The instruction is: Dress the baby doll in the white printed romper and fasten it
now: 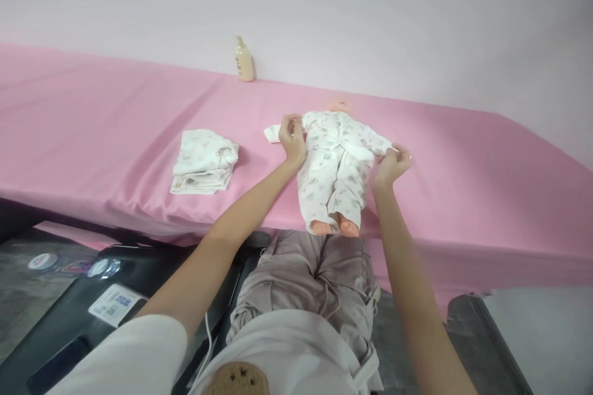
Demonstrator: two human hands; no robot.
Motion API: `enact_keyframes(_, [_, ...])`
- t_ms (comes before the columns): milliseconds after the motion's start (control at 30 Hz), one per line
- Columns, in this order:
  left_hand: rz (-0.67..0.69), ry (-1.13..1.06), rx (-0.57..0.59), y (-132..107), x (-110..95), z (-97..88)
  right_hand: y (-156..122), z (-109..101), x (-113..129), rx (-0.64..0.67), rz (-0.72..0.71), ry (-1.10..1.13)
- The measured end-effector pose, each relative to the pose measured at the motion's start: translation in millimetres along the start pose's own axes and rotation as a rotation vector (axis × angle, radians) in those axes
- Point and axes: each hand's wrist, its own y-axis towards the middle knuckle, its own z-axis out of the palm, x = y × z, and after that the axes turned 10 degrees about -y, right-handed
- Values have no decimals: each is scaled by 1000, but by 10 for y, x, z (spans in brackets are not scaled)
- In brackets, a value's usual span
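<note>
A baby doll (336, 176) in a white printed romper lies on its back on the pink sheet (115, 129), its feet toward me at the edge. My left hand (293, 137) is closed on the romper's left sleeve near the doll's shoulder. My right hand (391, 163) pinches the cuff of the romper's right sleeve, stretched out to the side. The doll's head is mostly hidden behind the romper's collar.
A folded white printed garment (204, 162) lies on the sheet to the left of the doll. A cream bottle (244, 60) stands at the back by the wall. Below the table edge are my lap and dark equipment (92, 296) on the floor.
</note>
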Motion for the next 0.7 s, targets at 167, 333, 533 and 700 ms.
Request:
enact_keyframes(167, [118, 79, -33, 78, 80, -118, 108, -70, -5, -89, 171, 151])
enact_keyframes(333, [154, 153, 149, -28, 22, -94, 68, -42, 2, -32, 198, 144])
enact_keyframes(533, [155, 195, 215, -74, -11, -68, 62, -49, -2, -9, 176, 69])
enact_keyframes(700, [157, 209, 222, -67, -17, -67, 45, -49, -17, 15, 156, 70])
